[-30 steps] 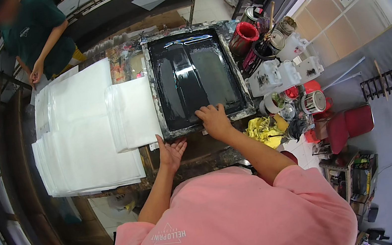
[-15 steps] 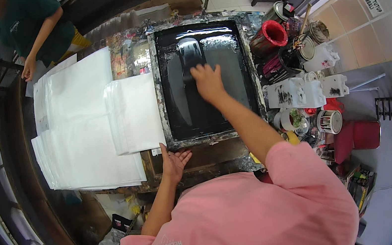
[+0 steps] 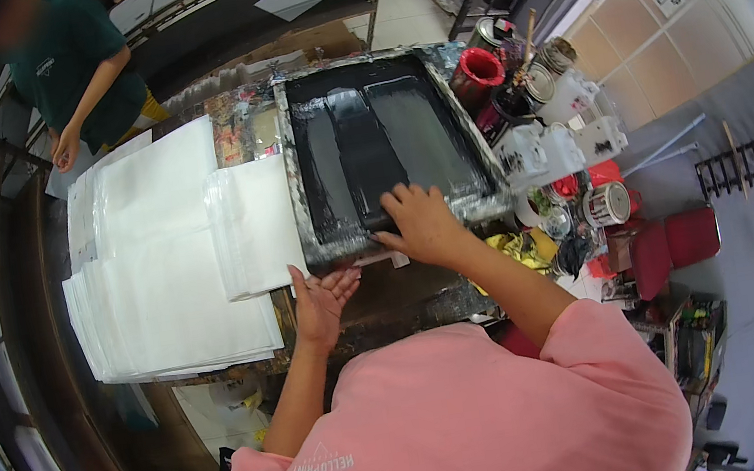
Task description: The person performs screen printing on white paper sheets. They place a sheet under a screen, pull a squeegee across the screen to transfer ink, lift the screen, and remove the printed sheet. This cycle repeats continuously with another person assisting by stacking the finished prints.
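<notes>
A screen-printing frame (image 3: 295, 189), its mesh coated in wet black ink, lies on the worktable. Near the frame's front edge, my right hand (image 3: 426, 226) is closed on a dark squeegee (image 3: 382, 219), mostly hidden by the fingers and blending with the ink. A darker band of ink runs away from it along the mesh. Palm up and fingers spread, my left hand (image 3: 321, 303) is just below the frame's front left corner; I cannot tell whether its fingertips touch the frame. A pale sheet edge (image 3: 390, 257) shows under the frame's front side.
Stacks of white sheets in clear plastic (image 3: 162, 246) cover the table's left. Ink-smeared cans, a red pot (image 3: 477, 75) and white jugs (image 3: 560, 148) crowd its right. A person in a dark green shirt (image 3: 70, 71) stands at the far left, beside shelves (image 3: 31, 380).
My right hand has drawn the squeegee toward me, from the mesh's middle to its front edge. The frame's front side looks raised. My left hand stays palm up nearby; the view has shifted.
</notes>
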Demonstrator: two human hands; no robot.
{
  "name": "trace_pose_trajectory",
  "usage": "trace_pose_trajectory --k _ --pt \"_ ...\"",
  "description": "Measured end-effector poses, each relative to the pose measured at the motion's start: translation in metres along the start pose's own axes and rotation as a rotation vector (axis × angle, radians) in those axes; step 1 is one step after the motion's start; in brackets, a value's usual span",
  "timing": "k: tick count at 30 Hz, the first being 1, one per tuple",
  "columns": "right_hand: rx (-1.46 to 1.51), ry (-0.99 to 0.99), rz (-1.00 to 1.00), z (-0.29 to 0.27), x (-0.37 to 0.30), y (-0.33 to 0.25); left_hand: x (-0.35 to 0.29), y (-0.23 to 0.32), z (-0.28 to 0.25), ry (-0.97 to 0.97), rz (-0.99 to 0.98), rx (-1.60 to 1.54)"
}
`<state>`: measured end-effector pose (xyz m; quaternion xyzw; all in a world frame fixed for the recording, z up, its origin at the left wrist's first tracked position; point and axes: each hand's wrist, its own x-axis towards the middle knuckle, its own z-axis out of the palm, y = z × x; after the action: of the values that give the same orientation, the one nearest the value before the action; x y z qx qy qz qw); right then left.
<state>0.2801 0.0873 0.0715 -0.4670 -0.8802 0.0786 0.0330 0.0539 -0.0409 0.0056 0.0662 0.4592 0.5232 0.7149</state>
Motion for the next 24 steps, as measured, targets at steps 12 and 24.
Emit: trace_pose_trajectory --k 12,24 --pt "-0.100 0.603 -0.036 -0.133 0.103 0.002 0.037 0.017 -0.048 0.443 0.469 1.822" --pt "-0.019 0.695 -0.058 -0.154 0.137 0.012 0.030 -0.014 -0.073 0.563 0.622 1.940"
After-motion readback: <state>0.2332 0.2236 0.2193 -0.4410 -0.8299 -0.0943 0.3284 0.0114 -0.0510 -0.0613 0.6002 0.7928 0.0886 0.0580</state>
